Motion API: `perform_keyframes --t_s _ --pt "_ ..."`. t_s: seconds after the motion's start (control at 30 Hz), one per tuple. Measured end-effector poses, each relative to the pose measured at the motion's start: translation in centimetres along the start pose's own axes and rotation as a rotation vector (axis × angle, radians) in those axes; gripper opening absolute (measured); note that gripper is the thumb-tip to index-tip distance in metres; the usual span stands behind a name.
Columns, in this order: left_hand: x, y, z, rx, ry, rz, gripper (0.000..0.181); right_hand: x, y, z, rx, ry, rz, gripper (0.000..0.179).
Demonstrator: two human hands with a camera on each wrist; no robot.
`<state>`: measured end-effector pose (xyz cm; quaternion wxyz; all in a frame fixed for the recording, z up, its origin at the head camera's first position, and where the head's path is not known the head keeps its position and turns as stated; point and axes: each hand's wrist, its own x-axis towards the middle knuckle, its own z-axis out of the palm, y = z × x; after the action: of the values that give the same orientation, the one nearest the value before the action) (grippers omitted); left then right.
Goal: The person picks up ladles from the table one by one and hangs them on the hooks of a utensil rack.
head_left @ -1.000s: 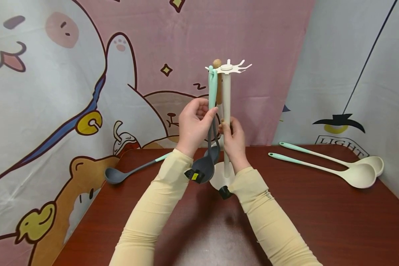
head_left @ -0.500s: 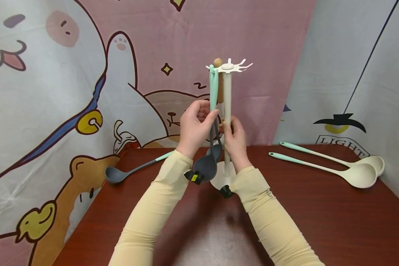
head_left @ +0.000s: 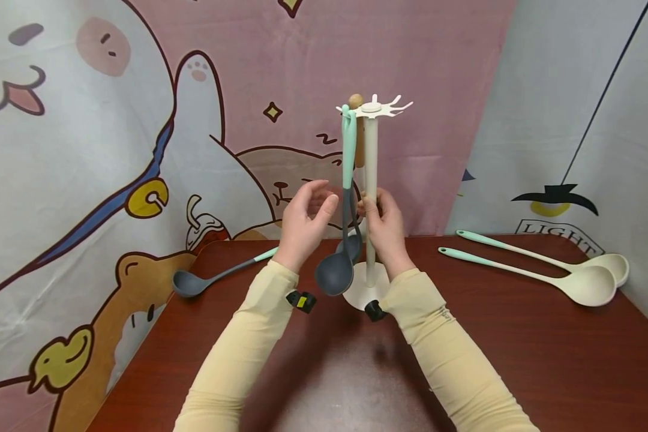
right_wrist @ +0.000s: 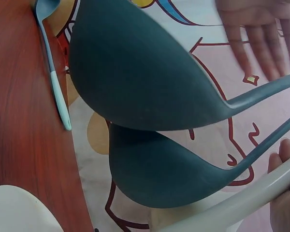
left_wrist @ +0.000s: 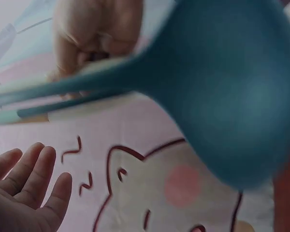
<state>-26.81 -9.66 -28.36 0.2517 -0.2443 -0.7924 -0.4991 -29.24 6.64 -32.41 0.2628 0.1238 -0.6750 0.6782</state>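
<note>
A cream utensil stand [head_left: 371, 150] with a hooked top stands upright on a round base. My right hand [head_left: 384, 231] grips its post about halfway up. On the stand's left side hang two grey ladles with mint handles, the front ladle [head_left: 335, 275] partly covering the rear ladle [head_left: 352, 245]. My left hand [head_left: 305, 225] is just left of their shafts, fingers apart and holding nothing. In the left wrist view, its fingers [left_wrist: 36, 176] are clear of the large ladle bowl [left_wrist: 232, 87]. Behind the post hangs a utensil with a wooden handle [head_left: 359, 144], its lower part mostly hidden.
Another grey ladle [head_left: 191, 284] lies at the table's left, its mint handle towards the middle. Two cream ladles with mint handles, one nearer [head_left: 585, 286] and one farther [head_left: 615, 264], lie on the right of the brown table [head_left: 480, 348]. A printed cloth [head_left: 421, 60] hangs behind.
My left hand has let go of the front ladle's handle and moved down and left, away from it. The ladle stays hanging on the stand. My right hand keeps its grip on the post.
</note>
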Motion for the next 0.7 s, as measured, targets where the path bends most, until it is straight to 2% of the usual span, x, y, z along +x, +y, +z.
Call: perform_keyframes --t_s 0.23,0.4,0.7 --pt "-1.5 -2.9 -1.6 0.071 -0.027 -0.012 0.045 0.2 -0.1 -0.7 -0.011 -0.070 0.005 0.030" --pt "-2.5 -4.9 -2.7 0.137 -0.054 -0.046 0.048 0.3 -0.3 -1.1 -0.033 -0.101 0.035 0.031" --pt "-4.4 -8.8 -4.7 0.299 -0.119 -0.204 0.061 1.0 -0.6 -2.0 -0.038 -0.191 0.093 0.038"
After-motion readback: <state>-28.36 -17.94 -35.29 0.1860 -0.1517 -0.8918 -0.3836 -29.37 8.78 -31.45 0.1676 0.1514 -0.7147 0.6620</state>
